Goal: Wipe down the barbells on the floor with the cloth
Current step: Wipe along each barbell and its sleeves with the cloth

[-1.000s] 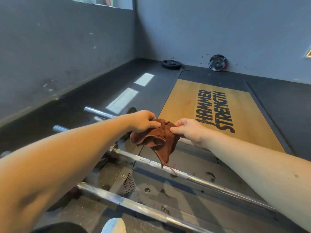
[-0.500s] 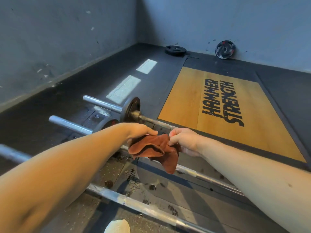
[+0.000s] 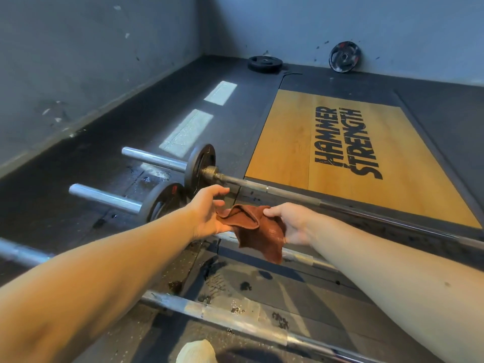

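A pale shoe pokes in at the very bottom, well to the near side of the middle barbell. Between the two, the nearest barbell lies across the dark, spotted floor. Now the hands: both arms reach out over the middle barbell, and the brown cloth hangs right above its shaft, lower corner drooping in front of it. The right hand has the cloth pinched, thumb on top, fingers underneath. The left hand is loose, thumb and fingers spread, with only the cloth's edge lying against its palm. Just beyond the middle barbell the far barbell runs alongside it. Past that sits a wooden platform lettered HAMMER STRENGTH. Farthest from the middle barbell, by the grey wall, a flat plate lies on the floor and a leaning plate stands propped against the wall.
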`<state>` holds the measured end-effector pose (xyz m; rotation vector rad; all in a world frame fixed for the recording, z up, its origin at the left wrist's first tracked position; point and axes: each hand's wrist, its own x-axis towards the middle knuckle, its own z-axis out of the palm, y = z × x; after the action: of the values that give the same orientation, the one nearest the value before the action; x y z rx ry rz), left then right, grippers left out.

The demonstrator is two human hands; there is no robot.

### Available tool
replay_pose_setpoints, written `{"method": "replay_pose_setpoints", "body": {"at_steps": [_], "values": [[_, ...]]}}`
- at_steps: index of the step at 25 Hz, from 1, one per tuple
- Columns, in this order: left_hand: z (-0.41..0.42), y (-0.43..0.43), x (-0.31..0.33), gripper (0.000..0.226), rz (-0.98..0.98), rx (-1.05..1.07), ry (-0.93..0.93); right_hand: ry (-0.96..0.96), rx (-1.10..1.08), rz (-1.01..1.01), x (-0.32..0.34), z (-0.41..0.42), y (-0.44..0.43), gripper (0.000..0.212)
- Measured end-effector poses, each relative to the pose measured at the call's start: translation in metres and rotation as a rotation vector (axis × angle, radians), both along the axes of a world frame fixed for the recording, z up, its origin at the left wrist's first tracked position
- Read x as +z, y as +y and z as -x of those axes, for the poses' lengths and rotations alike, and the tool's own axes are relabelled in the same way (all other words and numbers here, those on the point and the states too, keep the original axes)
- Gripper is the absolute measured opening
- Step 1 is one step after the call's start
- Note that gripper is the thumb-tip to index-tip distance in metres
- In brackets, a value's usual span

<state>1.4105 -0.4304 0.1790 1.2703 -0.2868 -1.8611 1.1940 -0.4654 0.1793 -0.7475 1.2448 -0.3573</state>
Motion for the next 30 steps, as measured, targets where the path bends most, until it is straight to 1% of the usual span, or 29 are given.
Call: {"method": "replay_pose_setpoints", "body": {"at_steps": [3,4,6,7,8,9,11,12,13,14,17,19,21,23,25,28,30], "values": [[-0.002,-0.008,-0.001,0.064,-0.037,-0.088,-0.081,0.153,-0.085,0.000,-0.010,-0.005,-0.005,0.018],[-0.001,-0.011,0.000,0.058,-0.045,-0.141,-0.130,0.190,-0.125,0.007,-0.012,-0.006,-0.005,0.016],[0.007,-0.015,0.004,0.031,-0.007,-0.289,-0.308,0.259,-0.209,0.028,-0.015,-0.009,-0.003,0.011],[0.013,-0.016,0.005,0.020,0.022,-0.353,-0.419,0.291,-0.254,0.038,-0.016,-0.010,-0.002,0.014],[0.017,-0.017,0.005,0.022,0.051,-0.393,-0.532,0.309,-0.303,0.045,-0.016,-0.011,-0.001,0.018],[0.020,-0.019,0.005,0.035,0.079,-0.425,-0.634,0.312,-0.352,0.045,-0.017,-0.012,-0.001,0.019],[0.021,-0.025,0.005,0.079,0.153,-0.509,-0.810,0.307,-0.412,0.040,-0.014,-0.013,-0.001,0.018],[0.020,-0.028,0.005,0.092,0.185,-0.547,-0.884,0.312,-0.423,0.052,-0.011,-0.014,-0.001,0.017],[0.019,-0.032,0.007,0.096,0.219,-0.568,-0.930,0.321,-0.432,0.074,-0.008,-0.014,-0.001,0.017],[0.017,-0.036,0.009,0.096,0.238,-0.581,-0.927,0.331,-0.442,0.094,-0.004,-0.014,0.000,0.016],[0.016,-0.044,0.023,0.085,0.288,-0.650,-0.832,0.338,-0.474,0.163,0.010,-0.011,0.001,0.006],[0.014,-0.049,0.027,0.080,0.355,-0.734,-0.881,0.343,-0.488,0.211,0.016,-0.005,-0.003,0.011],[0.014,-0.053,0.027,0.077,0.412,-0.774,-0.943,0.338,-0.472,0.263,0.018,0.001,-0.008,0.014],[0.015,-0.056,0.032,0.062,0.467,-0.820,-0.969,0.318,-0.431,0.302,0.021,0.007,-0.011,0.014],[0.018,-0.057,0.038,0.047,0.498,-0.874,-0.995,0.287,-0.368,0.318,0.021,0.013,-0.010,0.015],[0.023,-0.056,0.044,0.038,0.515,-0.947,-1.071,0.171,-0.293,0.305,0.020,0.021,-0.006,0.017],[0.027,-0.056,0.043,0.029,0.537,-0.973,-1.168,0.123,-0.171,0.318,0.019,0.025,-0.005,0.029]]}}
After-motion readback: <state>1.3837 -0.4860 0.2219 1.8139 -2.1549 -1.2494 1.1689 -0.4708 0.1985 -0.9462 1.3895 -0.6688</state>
